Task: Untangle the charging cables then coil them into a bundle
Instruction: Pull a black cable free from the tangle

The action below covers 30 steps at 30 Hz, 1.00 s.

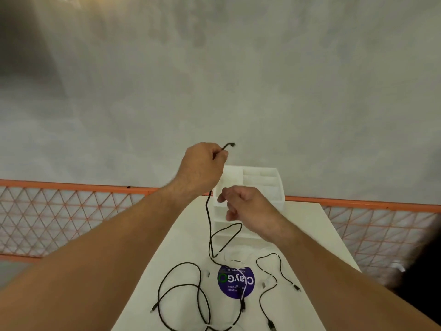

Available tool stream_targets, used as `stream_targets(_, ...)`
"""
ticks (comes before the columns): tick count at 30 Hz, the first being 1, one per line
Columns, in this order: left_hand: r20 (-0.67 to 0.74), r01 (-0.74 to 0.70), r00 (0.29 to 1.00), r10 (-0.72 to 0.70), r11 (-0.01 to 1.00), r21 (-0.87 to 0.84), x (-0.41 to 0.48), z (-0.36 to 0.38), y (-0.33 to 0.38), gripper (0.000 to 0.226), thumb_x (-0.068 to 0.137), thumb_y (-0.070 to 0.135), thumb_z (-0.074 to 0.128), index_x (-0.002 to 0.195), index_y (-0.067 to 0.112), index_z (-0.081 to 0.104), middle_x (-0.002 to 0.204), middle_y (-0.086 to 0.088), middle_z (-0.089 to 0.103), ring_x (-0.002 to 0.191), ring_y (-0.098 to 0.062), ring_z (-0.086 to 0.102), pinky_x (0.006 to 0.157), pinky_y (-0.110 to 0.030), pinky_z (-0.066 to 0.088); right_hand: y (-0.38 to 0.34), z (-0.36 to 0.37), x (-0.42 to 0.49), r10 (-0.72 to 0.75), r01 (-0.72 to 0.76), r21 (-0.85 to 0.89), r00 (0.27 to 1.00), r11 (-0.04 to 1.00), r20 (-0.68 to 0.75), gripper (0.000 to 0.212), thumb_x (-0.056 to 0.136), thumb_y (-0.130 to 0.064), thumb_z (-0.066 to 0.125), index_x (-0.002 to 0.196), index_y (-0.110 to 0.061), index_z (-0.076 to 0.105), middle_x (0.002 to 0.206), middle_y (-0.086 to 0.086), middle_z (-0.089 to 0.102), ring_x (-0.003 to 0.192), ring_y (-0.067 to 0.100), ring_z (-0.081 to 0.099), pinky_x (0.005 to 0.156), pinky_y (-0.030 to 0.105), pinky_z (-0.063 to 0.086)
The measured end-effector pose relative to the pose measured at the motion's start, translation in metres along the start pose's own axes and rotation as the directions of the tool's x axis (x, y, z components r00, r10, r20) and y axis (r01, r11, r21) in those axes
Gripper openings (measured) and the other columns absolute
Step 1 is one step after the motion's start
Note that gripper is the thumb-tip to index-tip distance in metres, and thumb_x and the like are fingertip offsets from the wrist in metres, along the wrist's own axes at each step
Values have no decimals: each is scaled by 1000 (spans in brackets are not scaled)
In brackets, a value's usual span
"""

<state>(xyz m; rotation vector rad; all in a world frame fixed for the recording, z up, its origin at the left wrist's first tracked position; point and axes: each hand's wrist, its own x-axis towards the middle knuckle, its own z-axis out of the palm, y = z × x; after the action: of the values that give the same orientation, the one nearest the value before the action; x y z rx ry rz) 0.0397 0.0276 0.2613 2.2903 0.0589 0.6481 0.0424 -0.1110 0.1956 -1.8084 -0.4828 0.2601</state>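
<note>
Clamped in the left hand point(202, 163), one black cable point(209, 225) is lifted above the tabletop point(310, 235), its plug end sticking out past the fingers. Right hand point(248, 206) hangs lower, just beside that cable, fingers loosely curled and apart, touching nothing that can be made out.

Count, largest first:
- One white tabletop.
- One white compartmented organizer point(260, 180) at the far edge, behind both hands.
- One round purple sticker point(236, 281) on the tabletop.
- Black cables lying looped and crossed: the exact number cannot be told; one large loop point(181, 295) at left, a separate strand point(274, 285) at right.
- White cable point(268, 274), faint, near the sticker.

Both forearms are bare and stretched forward.
</note>
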Motion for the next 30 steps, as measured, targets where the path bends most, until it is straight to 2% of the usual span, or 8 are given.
stream_targets(5,-133,-26,991,15,996,-86,9,-25,15,21,97,28,53,116,21,62,67,6,56,55,-6,52,51,-14,39,-23,2,6,-78,89,-208,995,974,62,39,93,-47,56,125,-27,55,118,-13,62,103,8,62,89,28,50)
stream_targets(8,-154,-150,978,140,987,-56,5,-32,24,42,98,19,51,138,29,46,65,3,54,59,-7,52,56,-8,43,-31,12,8,-78,99,-162,988,982,131,31,101,-36,45,103,-14,66,96,0,74,96,24,68,95,44,49)
stream_targets(14,-152,-163,971,185,976,145,13,-53,-2,28,101,24,41,87,20,64,83,1,60,71,-14,54,68,-25,43,-31,-11,18,-229,193,-272,967,943,-109,23,100,-29,49,90,-18,66,49,-17,48,54,5,48,63,26,54)
stream_targets(18,144,-219,974,175,889,402,2,-53,-34,27,98,27,41,95,16,65,96,-1,57,90,-19,55,81,-31,45,-36,-47,21,-312,200,-510,939,837,-143,24,99,-32,51,92,-19,70,51,-13,46,47,-1,43,50,12,33)
stream_targets(21,162,-257,966,200,791,555,-6,-40,-41,45,101,40,40,86,10,69,92,-3,51,87,-22,53,77,-35,46,-41,-61,22,-300,173,-540,941,823,-156,26,99,-36,50,89,-20,69,54,-11,44,46,2,40,50,15,34)
stream_targets(25,146,-75,987,60,992,97,-8,-26,-33,30,103,33,41,96,13,63,99,0,58,85,-13,60,74,-27,47,-43,-65,19,-292,167,-540,944,825,-153,32,99,-38,48,91,-14,68,51,-11,39,44,5,34,44,14,32)
stream_targets(27,266,151,961,-79,952,-265,-12,-17,-26,20,103,21,40,101,18,60,91,-2,63,71,-14,64,70,-34,54,-42,-63,18,-291,176,-534,947,827,-139,33,99,-40,47,89,-16,68,45,-14,39,43,5,35,44,13,32)
stream_targets(30,312,307,933,-180,850,-429,-14,-7,-25,23,99,17,42,92,17,64,72,-3,52,55,-17,48,59,-37,50,-44,-64,17,-304,191,-544,945,817,-125,35,98,-43,47,84,-20,68,42,-15,40,45,5,37,50,16,35)
